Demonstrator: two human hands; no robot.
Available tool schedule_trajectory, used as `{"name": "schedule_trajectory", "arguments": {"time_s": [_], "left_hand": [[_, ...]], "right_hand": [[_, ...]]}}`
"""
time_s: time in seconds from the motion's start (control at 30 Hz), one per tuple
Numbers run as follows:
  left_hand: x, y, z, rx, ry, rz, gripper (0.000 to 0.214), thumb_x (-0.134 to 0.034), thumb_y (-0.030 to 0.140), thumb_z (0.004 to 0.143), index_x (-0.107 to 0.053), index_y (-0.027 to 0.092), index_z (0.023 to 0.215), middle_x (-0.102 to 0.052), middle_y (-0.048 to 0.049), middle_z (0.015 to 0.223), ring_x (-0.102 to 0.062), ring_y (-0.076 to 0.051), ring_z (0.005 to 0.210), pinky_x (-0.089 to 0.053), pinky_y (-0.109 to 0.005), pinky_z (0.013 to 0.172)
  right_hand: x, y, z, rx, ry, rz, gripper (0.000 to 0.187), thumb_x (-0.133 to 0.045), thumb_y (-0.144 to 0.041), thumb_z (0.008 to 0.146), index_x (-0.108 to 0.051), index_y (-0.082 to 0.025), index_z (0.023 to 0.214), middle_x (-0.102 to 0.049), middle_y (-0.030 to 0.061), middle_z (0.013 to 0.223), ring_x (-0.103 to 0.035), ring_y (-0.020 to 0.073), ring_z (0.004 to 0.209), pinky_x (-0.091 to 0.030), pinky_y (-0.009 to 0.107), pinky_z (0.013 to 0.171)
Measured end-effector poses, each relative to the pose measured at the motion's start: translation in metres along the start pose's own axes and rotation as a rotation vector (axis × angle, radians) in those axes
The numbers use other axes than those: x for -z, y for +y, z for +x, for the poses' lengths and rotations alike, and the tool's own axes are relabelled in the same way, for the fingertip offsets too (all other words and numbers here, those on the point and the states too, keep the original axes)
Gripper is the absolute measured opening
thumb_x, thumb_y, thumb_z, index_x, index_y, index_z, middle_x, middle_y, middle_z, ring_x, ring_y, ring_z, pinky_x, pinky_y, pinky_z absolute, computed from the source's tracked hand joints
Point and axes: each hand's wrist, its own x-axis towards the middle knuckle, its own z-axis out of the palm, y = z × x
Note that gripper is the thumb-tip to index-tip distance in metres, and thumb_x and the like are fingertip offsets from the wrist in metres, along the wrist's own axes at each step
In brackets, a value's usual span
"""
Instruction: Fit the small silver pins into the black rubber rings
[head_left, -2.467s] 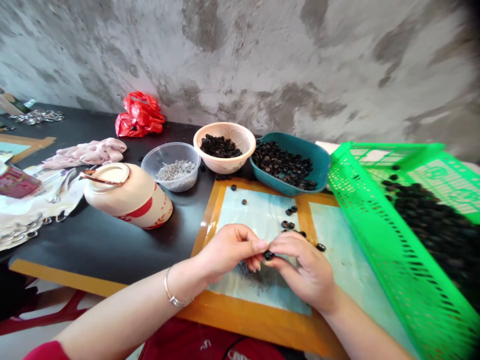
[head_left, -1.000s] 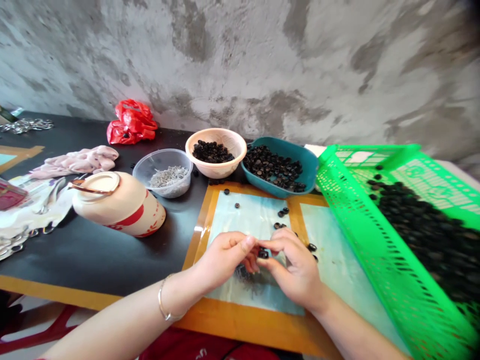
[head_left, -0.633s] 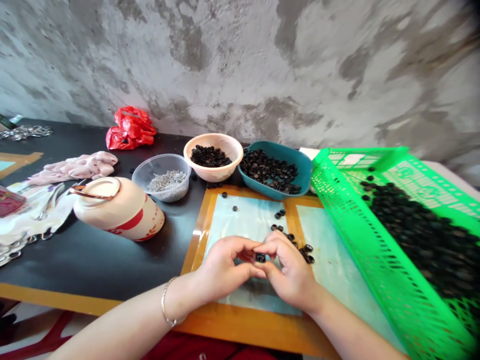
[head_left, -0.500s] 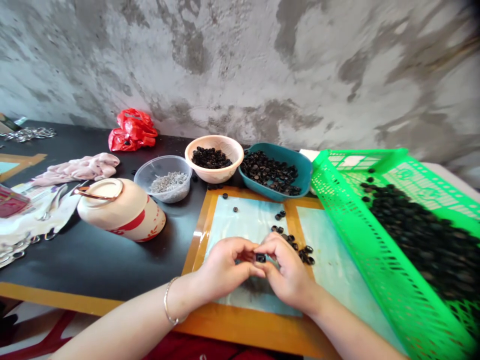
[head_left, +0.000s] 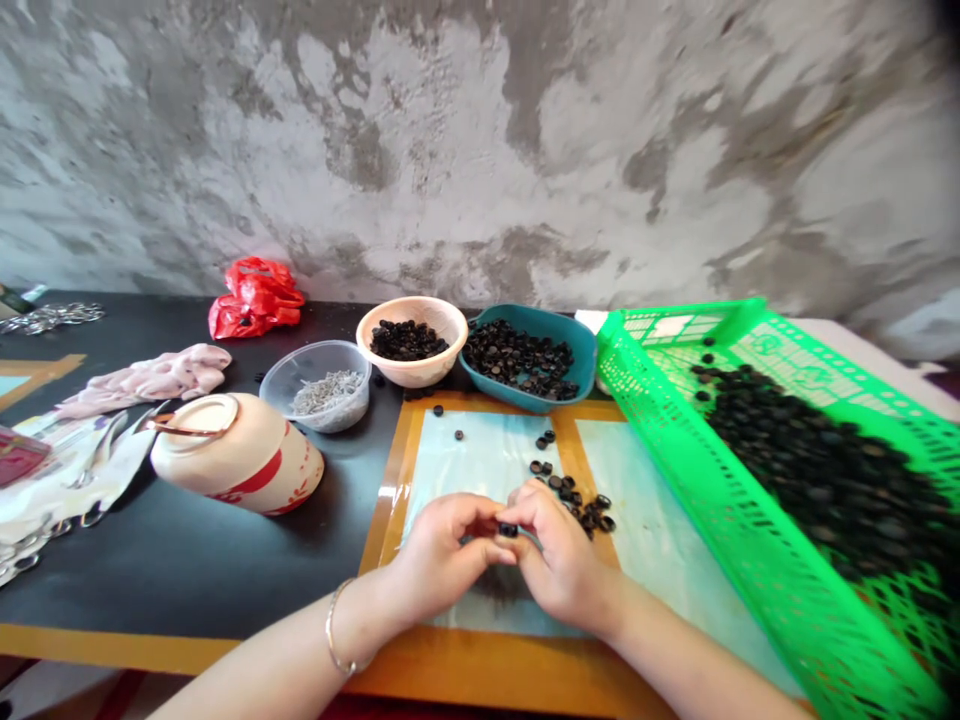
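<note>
Since the earlier view, the loose black pieces on the laminated mat [head_left: 480,450] have gathered into a small cluster [head_left: 589,512] just beside the right hand [head_left: 562,565]. The fingers of that hand and the left hand [head_left: 439,560] are curled closed, pinching a small black ring-shaped piece [head_left: 508,530] between them above the mat. Much stock lies heaped elsewhere: the green plastic basket [head_left: 697,500] holds the largest mass, with more in the teal tray [head_left: 525,402] and peach bowl [head_left: 405,375]. Grey metal bits [head_left: 326,393] fill part of a clear tub [head_left: 315,415].
</note>
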Motion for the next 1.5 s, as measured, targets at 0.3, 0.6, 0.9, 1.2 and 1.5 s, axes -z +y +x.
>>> {"name": "schedule_trajectory", "arguments": {"time_s": [0.3, 0.6, 0.9, 1.2, 1.5], "left_hand": [[0.001, 0.009, 0.005, -0.026, -0.025, -0.362, 0.032, -0.082, 0.033, 0.066, -0.069, 0.015, 0.090, -0.073, -0.0071, 0.085, -0.065, -0.018, 0.080, -0.050, -0.027, 0.072], [0.005, 0.013, 0.008, 0.054, -0.126, -0.377, 0.030, -0.074, 0.042, 0.075, -0.070, 0.012, 0.073, -0.067, -0.0044, 0.073, -0.060, -0.015, 0.071, -0.047, -0.027, 0.071], [0.015, 0.009, 0.019, 0.155, 0.158, -0.226, 0.035, -0.072, 0.045, 0.075, -0.071, 0.012, 0.087, -0.069, -0.0052, 0.073, -0.061, -0.014, 0.068, -0.049, -0.026, 0.070], [0.033, 0.002, 0.039, 0.092, 0.397, -0.123, 0.040, -0.075, 0.045, 0.067, -0.070, 0.012, 0.088, -0.071, -0.0083, 0.087, -0.065, -0.017, 0.073, -0.051, -0.027, 0.067], [0.047, -0.025, 0.055, -0.112, 0.439, 0.370, 0.042, -0.061, 0.029, 0.082, -0.063, 0.015, 0.121, -0.063, -0.0151, 0.126, -0.058, -0.028, 0.117, -0.049, -0.039, 0.092]], "right_hand": [[0.007, -0.007, 0.011, 0.083, 0.104, -0.066, 0.020, -0.053, -0.016, 0.091, -0.053, -0.023, 0.111, -0.052, 0.0009, 0.077, -0.049, 0.0179, 0.071, -0.045, 0.034, 0.065], [0.014, -0.005, 0.015, 0.125, 0.032, -0.135, 0.029, -0.057, -0.015, 0.090, -0.057, -0.022, 0.118, -0.061, 0.0029, 0.080, -0.054, 0.0184, 0.072, -0.044, 0.035, 0.066], [0.021, -0.006, 0.017, 0.213, 0.091, -0.199, 0.019, -0.057, -0.011, 0.087, -0.060, -0.019, 0.104, -0.059, 0.0046, 0.075, -0.055, 0.0200, 0.072, -0.048, 0.035, 0.062], [0.046, 0.006, 0.023, -0.183, 0.517, -0.009, 0.021, -0.055, -0.029, 0.093, -0.065, -0.020, 0.109, -0.064, 0.0064, 0.088, -0.059, 0.0188, 0.075, -0.049, 0.034, 0.068], [0.151, 0.027, 0.024, -0.210, 1.057, 0.800, 0.066, -0.032, -0.071, 0.089, -0.067, -0.016, 0.095, -0.054, 0.0047, 0.073, -0.052, 0.0140, 0.061, -0.041, 0.027, 0.049]]}}
